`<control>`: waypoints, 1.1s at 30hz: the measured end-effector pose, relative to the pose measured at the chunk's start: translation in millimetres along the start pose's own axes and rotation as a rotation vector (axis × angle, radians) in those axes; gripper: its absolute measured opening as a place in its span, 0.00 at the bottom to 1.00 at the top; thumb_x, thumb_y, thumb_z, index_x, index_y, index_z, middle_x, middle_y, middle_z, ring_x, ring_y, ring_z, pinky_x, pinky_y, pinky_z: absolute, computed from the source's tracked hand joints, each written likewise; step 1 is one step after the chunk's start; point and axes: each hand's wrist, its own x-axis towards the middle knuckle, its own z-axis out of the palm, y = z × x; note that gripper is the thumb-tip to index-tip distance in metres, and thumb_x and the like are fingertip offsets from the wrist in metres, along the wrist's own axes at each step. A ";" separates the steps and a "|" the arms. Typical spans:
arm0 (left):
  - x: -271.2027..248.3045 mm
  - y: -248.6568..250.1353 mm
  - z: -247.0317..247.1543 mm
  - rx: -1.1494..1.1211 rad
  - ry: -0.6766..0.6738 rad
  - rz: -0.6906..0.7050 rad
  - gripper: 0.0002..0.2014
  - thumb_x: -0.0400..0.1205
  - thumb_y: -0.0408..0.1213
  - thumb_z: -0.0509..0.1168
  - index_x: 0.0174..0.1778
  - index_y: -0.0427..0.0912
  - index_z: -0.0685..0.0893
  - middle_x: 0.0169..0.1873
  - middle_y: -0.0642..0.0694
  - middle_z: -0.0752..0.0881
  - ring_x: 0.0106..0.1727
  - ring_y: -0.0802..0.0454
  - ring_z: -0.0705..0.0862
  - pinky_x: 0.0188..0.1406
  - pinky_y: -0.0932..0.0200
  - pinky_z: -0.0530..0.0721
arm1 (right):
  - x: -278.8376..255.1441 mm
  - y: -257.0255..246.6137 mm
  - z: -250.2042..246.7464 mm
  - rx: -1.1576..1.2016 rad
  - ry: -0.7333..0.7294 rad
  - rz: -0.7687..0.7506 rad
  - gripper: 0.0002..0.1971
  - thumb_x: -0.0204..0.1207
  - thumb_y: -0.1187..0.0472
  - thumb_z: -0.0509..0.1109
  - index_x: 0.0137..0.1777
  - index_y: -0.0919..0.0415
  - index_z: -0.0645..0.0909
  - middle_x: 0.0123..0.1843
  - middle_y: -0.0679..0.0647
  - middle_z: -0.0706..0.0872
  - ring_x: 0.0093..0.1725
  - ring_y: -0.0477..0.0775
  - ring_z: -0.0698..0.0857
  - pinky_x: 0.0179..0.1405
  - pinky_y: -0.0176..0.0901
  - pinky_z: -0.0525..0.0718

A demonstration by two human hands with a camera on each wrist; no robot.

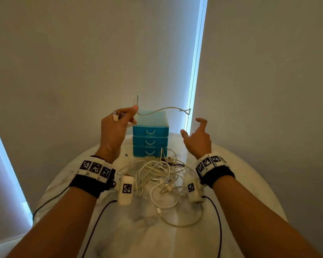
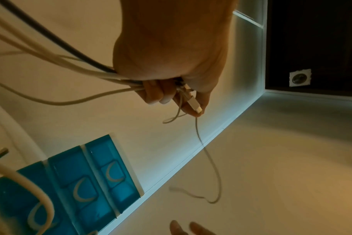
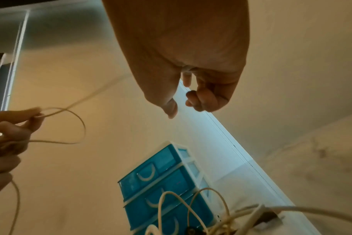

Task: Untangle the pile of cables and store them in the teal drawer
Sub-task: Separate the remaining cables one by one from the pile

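My left hand (image 1: 119, 120) is raised in front of the teal drawer unit (image 1: 150, 140) and grips a bundle of cables (image 2: 74, 74) with white plugs (image 1: 115, 116) sticking out of the fist. One thin cable (image 1: 162, 109) runs from its fingertips to the right and flicks loose in the air. My right hand (image 1: 196, 135) hovers to the right of the unit, fingers loosely curled, holding nothing. All three teal drawers (image 3: 149, 174) look closed. A tangled pile of white cables (image 1: 157, 174) lies on the table between my wrists.
The round white marbled table (image 1: 138, 229) stands against a pale wall. A bright window strip with a bead cord (image 1: 192, 75) runs down behind the drawer unit. Black wrist-camera leads (image 1: 218, 220) hang from both forearms.
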 end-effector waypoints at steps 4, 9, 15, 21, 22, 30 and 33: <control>-10.4 -1.0 12.9 0.103 -0.111 -0.054 0.13 0.83 0.50 0.78 0.50 0.42 0.96 0.36 0.49 0.92 0.30 0.66 0.85 0.30 0.70 0.79 | -17.9 -14.3 4.2 0.361 -0.419 0.155 0.28 0.86 0.46 0.74 0.78 0.62 0.73 0.46 0.58 0.89 0.34 0.54 0.85 0.32 0.44 0.85; -23.3 -17.9 14.9 0.249 -0.139 -0.045 0.10 0.81 0.51 0.81 0.44 0.48 0.96 0.36 0.50 0.95 0.39 0.57 0.94 0.47 0.55 0.91 | -47.4 -20.3 2.8 0.958 -0.648 0.303 0.19 0.85 0.66 0.72 0.75 0.61 0.80 0.48 0.60 0.92 0.33 0.52 0.84 0.36 0.42 0.83; -20.2 -20.4 7.7 0.313 -0.140 -0.050 0.10 0.79 0.51 0.82 0.45 0.48 0.97 0.36 0.53 0.95 0.38 0.61 0.94 0.36 0.70 0.85 | -51.6 -19.5 -33.9 1.465 -0.635 0.298 0.21 0.82 0.64 0.67 0.74 0.67 0.85 0.56 0.60 0.89 0.39 0.52 0.84 0.36 0.39 0.83; -7.2 -9.4 -12.9 0.537 -0.122 -0.069 0.24 0.86 0.64 0.68 0.42 0.47 0.95 0.36 0.53 0.93 0.40 0.60 0.89 0.43 0.56 0.83 | -26.4 8.7 -45.7 1.431 0.004 0.425 0.05 0.85 0.63 0.70 0.46 0.60 0.81 0.44 0.56 0.84 0.39 0.51 0.83 0.35 0.42 0.83; -3.5 -6.1 -19.1 0.538 -0.116 -0.084 0.25 0.88 0.65 0.65 0.45 0.49 0.95 0.39 0.54 0.93 0.44 0.57 0.90 0.48 0.53 0.84 | -21.6 15.0 -47.0 1.330 0.141 0.469 0.06 0.87 0.68 0.66 0.48 0.62 0.81 0.47 0.59 0.84 0.39 0.51 0.83 0.33 0.39 0.84; -4.0 -6.0 -52.1 0.263 -0.188 -0.195 0.17 0.93 0.52 0.63 0.56 0.43 0.91 0.35 0.51 0.82 0.27 0.57 0.71 0.23 0.61 0.68 | -26.2 25.7 -5.1 0.995 -0.120 0.539 0.26 0.85 0.78 0.62 0.80 0.60 0.65 0.75 0.72 0.78 0.48 0.66 0.88 0.43 0.55 0.96; -9.8 -7.9 -60.1 -0.002 -0.213 -0.219 0.17 0.94 0.49 0.62 0.58 0.39 0.88 0.29 0.50 0.72 0.24 0.56 0.63 0.20 0.61 0.59 | -35.2 11.9 2.3 1.008 -0.148 0.576 0.08 0.91 0.70 0.63 0.66 0.73 0.77 0.66 0.74 0.88 0.36 0.53 0.92 0.28 0.38 0.91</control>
